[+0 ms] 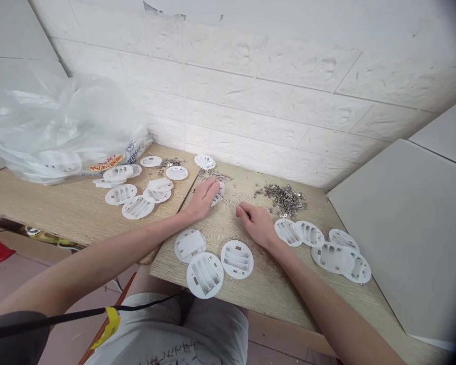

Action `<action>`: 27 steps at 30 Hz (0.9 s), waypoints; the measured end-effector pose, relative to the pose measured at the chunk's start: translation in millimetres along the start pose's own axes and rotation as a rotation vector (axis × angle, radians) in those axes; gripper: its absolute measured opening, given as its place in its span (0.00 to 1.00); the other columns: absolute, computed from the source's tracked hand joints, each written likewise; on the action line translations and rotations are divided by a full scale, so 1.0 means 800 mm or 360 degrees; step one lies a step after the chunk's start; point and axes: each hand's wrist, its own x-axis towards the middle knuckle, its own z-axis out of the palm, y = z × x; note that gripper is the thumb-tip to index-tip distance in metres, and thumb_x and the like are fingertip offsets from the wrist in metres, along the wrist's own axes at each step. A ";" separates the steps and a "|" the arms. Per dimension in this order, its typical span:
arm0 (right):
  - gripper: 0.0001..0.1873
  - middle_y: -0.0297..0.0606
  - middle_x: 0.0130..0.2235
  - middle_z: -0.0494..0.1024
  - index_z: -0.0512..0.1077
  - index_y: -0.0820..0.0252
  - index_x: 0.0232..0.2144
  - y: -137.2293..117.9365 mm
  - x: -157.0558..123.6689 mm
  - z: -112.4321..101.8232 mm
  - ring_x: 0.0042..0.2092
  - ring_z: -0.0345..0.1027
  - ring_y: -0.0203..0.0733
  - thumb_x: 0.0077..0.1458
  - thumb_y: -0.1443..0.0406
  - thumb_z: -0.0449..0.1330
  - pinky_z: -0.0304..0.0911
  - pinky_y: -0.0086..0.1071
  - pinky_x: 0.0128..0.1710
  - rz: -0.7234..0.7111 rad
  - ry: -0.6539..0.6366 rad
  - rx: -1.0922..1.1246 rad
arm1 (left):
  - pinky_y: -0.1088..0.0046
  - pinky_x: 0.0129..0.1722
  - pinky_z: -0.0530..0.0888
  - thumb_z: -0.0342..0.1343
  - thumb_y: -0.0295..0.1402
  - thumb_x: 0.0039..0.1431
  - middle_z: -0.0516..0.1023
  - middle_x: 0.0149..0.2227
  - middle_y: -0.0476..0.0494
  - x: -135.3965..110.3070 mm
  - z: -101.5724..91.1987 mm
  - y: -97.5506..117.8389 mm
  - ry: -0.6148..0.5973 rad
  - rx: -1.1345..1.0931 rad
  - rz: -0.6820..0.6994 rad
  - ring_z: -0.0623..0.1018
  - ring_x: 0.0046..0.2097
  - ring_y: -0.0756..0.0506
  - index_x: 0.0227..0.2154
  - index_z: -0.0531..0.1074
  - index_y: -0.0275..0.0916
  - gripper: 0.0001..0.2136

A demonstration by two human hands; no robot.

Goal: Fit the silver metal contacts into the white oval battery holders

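My left hand (204, 196) is closed on a white round battery holder (218, 195), pressing it against the table and covering much of it. My right hand (255, 221) grips a screwdriver (228, 201) with a thin metal shaft. Its tip reaches the edge of that battery holder; the handle is mostly hidden in my fist. Just beyond my left hand lie small metal pieces (220, 177) and another white battery holder (204, 161). Closer to me are three more, including one battery holder (205, 275) near the front edge.
A heap of small metal contacts (287, 200) lies right of my hands. Several overlapping battery holders (332, 257) sit at the right, with more discs (138, 207) at the left. A full clear plastic bag (66, 129) stands back left. A white brick-pattern wall (235, 96) closes off the back.
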 end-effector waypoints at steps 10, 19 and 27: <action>0.17 0.39 0.24 0.75 0.71 0.57 0.31 -0.019 -0.009 0.000 0.26 0.63 0.41 0.62 0.62 0.44 0.43 0.31 0.27 0.0008 0.0034 -0.0464 | 0.68 0.33 0.60 0.43 0.44 0.62 0.61 0.23 0.48 -0.003 0.004 -0.001 -0.0046 0.0218 0.0131 0.61 0.28 0.47 0.21 0.56 0.42 0.17; 0.18 0.34 0.21 0.70 0.71 0.58 0.26 -0.002 -0.001 -0.001 0.26 0.62 0.39 0.61 0.60 0.46 0.49 0.30 0.28 0.0050 0.0097 0.0134 | 0.68 0.34 0.63 0.51 0.45 0.58 0.65 0.24 0.46 0.006 -0.003 0.003 -0.0092 0.0036 0.0010 0.65 0.29 0.46 0.20 0.63 0.41 0.16; 0.17 0.31 0.21 0.65 0.67 0.56 0.31 0.009 0.002 0.003 0.26 0.61 0.40 0.62 0.56 0.43 0.54 0.30 0.30 0.0122 0.0298 0.0503 | 0.72 0.32 0.67 0.51 0.43 0.57 0.73 0.28 0.47 0.019 -0.010 -0.009 -0.0071 -0.0218 -0.0412 0.71 0.32 0.47 0.26 0.71 0.38 0.13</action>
